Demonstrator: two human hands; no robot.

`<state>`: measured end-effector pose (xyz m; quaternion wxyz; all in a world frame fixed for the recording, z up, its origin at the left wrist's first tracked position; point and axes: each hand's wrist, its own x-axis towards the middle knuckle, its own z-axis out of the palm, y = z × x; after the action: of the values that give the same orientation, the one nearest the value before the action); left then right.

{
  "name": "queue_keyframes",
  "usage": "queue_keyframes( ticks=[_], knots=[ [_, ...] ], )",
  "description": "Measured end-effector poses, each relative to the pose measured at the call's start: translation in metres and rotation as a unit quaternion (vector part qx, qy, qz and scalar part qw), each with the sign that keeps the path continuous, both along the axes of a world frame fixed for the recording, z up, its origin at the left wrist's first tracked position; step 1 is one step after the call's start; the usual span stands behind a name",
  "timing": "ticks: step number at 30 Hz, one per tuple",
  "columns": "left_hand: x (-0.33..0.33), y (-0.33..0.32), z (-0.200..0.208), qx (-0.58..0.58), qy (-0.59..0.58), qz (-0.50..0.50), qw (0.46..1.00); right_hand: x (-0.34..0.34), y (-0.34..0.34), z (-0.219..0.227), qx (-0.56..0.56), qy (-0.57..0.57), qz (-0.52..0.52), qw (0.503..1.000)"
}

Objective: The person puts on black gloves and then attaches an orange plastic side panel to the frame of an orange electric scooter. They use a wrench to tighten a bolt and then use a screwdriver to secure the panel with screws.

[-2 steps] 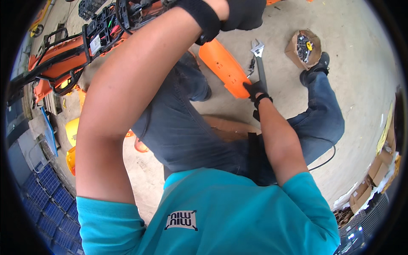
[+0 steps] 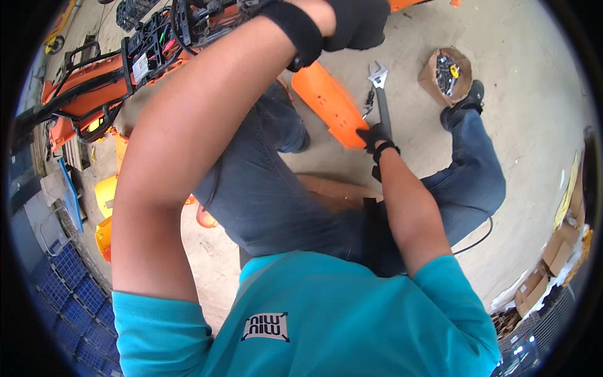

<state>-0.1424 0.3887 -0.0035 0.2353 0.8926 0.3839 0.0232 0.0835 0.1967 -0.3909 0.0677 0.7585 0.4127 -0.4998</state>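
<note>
My left hand [image 2: 359, 24], in a black glove, reaches to the top edge beside an orange-and-black machine frame [image 2: 188, 34]. Its fingers look curled, and whatever they hold is hidden. Lower down, my right hand [image 2: 375, 136], gloved too, grips the near end of a curved orange plastic panel [image 2: 326, 103] with small holes in it. The panel slants up and left to beneath my left wrist. Just past my right hand is an adjustable wrench [image 2: 379, 75] with a grey handle, its lower end by the glove. A small dark metal tool [image 2: 369, 102] lies between panel and wrench.
An open cardboard box [image 2: 430, 75] of metal fasteners, with something yellow inside, stands by my right foot [image 2: 471, 100]. Yellow and orange parts [image 2: 105, 196] and blue plastic crates [image 2: 63, 276] are at left. Flattened cardboard [image 2: 534, 289] lies at the far right.
The view has shifted slightly, so floor things sit a little lower and further left. Both hands keep nearly the same places.
</note>
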Motion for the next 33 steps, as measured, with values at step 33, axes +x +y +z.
queue_keyframes(
  ticks=[33],
  knots=[
    [-0.016, 0.005, -0.081, 0.022, 0.139, -0.036, 0.989, 0.079, 0.128, 0.209, 0.049, 0.478, -0.138, 0.866]
  ],
)
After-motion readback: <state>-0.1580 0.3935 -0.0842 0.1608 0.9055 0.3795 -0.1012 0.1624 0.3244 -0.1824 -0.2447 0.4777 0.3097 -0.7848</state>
